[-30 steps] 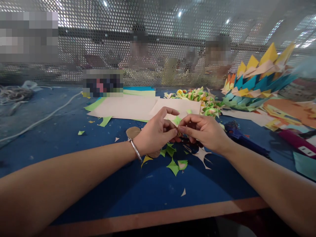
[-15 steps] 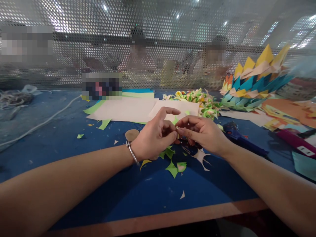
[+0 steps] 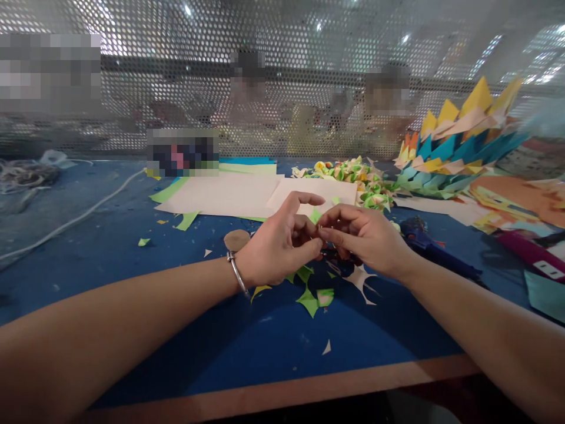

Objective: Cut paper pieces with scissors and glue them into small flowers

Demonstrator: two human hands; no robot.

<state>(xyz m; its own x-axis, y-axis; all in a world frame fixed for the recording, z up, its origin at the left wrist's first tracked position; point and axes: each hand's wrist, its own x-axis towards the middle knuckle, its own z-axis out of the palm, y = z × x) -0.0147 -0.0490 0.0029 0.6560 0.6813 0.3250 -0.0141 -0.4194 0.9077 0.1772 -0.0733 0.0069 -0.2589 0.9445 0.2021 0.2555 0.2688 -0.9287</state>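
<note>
Over the middle of the blue table (image 3: 198, 347), my left hand (image 3: 280, 244) and my right hand (image 3: 368, 238) meet fingertip to fingertip. My left index finger arches out above, while its thumb and other fingers curl in. The thumb and index finger of my right hand pinch together. Whatever lies between the fingertips is too small and covered to make out. Below them lie green paper scraps (image 3: 309, 302), a white cut-out scrap (image 3: 362, 282) and a small green and pink paper piece (image 3: 325, 297). A round brown disc (image 3: 237, 239) rests beside my left wrist.
White paper sheets (image 3: 225, 194) lie behind my hands, near a heap of small folded paper pieces (image 3: 348, 172). At right are a dark blue tool (image 3: 439, 253), a purple object (image 3: 521, 250) and a tiered paper piece (image 3: 463, 144). A perforated screen (image 3: 176, 106) stands behind; people sit beyond.
The fingertips have shifted very slightly to the right. A small pale bit seen between them before is now mostly hidden.
</note>
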